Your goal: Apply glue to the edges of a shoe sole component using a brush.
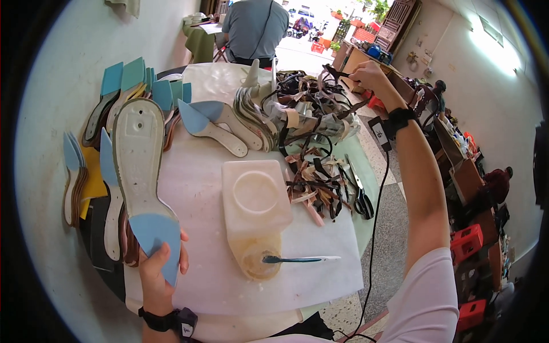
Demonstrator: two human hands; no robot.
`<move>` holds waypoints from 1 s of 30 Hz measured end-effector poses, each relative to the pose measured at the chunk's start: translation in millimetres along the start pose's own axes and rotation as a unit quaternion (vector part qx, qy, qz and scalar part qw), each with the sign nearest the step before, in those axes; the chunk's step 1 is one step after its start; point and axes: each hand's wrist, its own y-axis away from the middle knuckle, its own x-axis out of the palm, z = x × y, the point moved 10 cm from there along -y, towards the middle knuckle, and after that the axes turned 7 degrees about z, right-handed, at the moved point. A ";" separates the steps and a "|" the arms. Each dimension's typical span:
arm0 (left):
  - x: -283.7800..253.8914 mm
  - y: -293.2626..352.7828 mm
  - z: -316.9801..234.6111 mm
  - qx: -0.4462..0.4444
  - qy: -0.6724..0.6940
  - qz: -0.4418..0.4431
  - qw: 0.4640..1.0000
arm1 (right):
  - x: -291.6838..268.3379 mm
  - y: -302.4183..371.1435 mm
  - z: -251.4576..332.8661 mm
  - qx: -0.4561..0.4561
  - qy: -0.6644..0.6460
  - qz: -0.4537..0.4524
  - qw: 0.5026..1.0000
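And there was the left hand (155, 275), fingers gripping the blue toe end of a shoe insole (138, 151), its pale heel pointing away over the left side of the tabletop (197, 246)! Out at the far right, the raised right hand (370, 77) had its fingers pinched on a dark strip (336, 72), near the tangled heap of strips (314, 183), while a pale plastic tub (257, 194) sat mid-table, a brush (303, 259) across its near end.

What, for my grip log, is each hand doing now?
Left hand: closed, holding an insole by its blue end.
Right hand: closed, pinching a dark strip.
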 end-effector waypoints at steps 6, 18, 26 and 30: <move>1.5 0.5 0.6 -0.001 0.001 0.010 1.000 | -34.3 16.1 4.8 -0.025 -0.042 -0.019 0.999; 5.4 2.2 -0.6 -0.005 -0.028 0.019 0.999 | -4.2 64.2 13.6 -0.055 0.192 0.028 0.980; 8.0 0.2 -2.0 0.006 -0.018 0.028 0.999 | -26.8 103.0 24.8 -0.051 0.119 0.065 0.989; 9.7 2.4 -3.2 0.007 -0.004 0.037 0.999 | -35.5 130.6 11.8 0.005 -0.041 0.099 0.994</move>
